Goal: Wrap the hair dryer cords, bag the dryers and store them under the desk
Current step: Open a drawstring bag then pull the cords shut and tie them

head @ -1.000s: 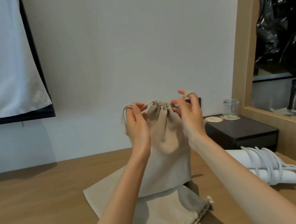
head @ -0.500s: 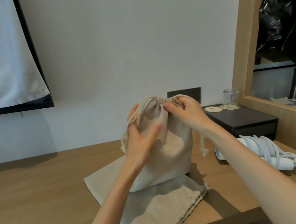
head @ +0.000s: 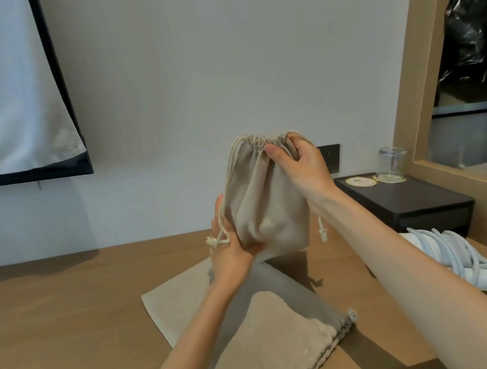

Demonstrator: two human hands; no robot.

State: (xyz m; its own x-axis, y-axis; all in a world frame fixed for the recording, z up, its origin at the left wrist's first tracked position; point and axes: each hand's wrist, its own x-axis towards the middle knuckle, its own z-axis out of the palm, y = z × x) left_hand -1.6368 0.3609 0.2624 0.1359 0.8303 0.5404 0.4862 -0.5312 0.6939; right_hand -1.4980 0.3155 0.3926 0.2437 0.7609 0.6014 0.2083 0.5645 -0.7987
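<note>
Flat drawstring bag (head: 275,332), coarse beige weave with a ribbed hem, lies on the wooden worktop (head: 66,324) at lower centre. Right of it rests a white hair dryer (head: 458,258), its smooth cord coiled round it. Above, at frame centre, the left hand (head: 231,256) cups the lower corner of the plump filled bag (head: 265,206), having dropped from its front, while the right hand (head: 300,165) pinches the gathered neck.

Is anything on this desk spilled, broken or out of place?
Nothing looks spilled or broken. A white hair dryer, cord wrapped round it, lies unbagged on the desk at the right, and a flat cloth bag lies at an angle near the front edge.
</note>
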